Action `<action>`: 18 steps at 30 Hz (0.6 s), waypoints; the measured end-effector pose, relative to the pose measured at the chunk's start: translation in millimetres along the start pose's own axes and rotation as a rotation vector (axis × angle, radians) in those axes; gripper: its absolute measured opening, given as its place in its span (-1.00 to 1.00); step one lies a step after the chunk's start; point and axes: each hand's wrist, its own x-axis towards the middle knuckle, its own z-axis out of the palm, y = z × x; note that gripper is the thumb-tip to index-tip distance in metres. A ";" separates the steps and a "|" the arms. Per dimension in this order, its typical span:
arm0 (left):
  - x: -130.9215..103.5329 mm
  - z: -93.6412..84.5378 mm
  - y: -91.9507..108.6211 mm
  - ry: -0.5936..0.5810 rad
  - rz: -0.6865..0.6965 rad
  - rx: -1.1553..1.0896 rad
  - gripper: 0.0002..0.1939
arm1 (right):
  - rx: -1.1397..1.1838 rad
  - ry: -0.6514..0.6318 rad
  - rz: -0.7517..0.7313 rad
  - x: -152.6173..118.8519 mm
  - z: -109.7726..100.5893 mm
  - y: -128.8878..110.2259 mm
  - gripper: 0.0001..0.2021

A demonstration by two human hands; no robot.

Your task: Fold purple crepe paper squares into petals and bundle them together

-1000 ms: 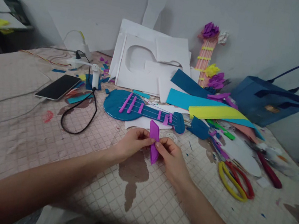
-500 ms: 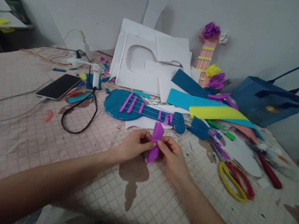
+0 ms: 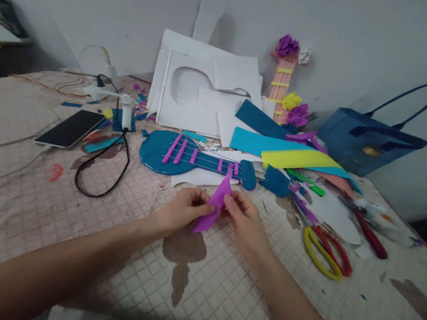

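Note:
A folded strip of purple paper (image 3: 215, 206) is held up between both hands, tilted with its top to the right. My left hand (image 3: 186, 209) pinches its left edge, thumb across the front. On the other side, my right hand (image 3: 243, 217) grips the right edge between thumb and fingers. Just beyond the hands lies a small blue guitar shape (image 3: 165, 162) with purple bars and thin strings. White paper (image 3: 198, 177) shows partly beneath it.
Scissors (image 3: 322, 254), red-handled pliers (image 3: 371, 234) and coloured paper strips (image 3: 297, 158) lie to the right, before a blue bag (image 3: 360, 144). A phone (image 3: 71, 129) and black cord (image 3: 98, 195) are left. White boards (image 3: 188, 113) lean behind.
The purple paper has tilted, its top toward the right and its bottom toward the left. The whole view has shifted slightly. Both hands still grip the paper.

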 end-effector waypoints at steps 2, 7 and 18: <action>2.1 -4.6 1.5 0.027 -0.036 -0.040 -0.73 | -0.109 0.096 -0.081 10.0 -24.1 -5.6 -0.76; 7.5 -15.6 3.9 0.074 -0.089 -0.116 -0.65 | -0.411 0.069 -0.155 24.6 -74.1 -11.8 -0.92; 26.4 -21.5 17.8 -0.003 -0.164 -0.250 -0.69 | -0.408 -0.299 -0.105 33.8 -58.9 -10.7 -0.93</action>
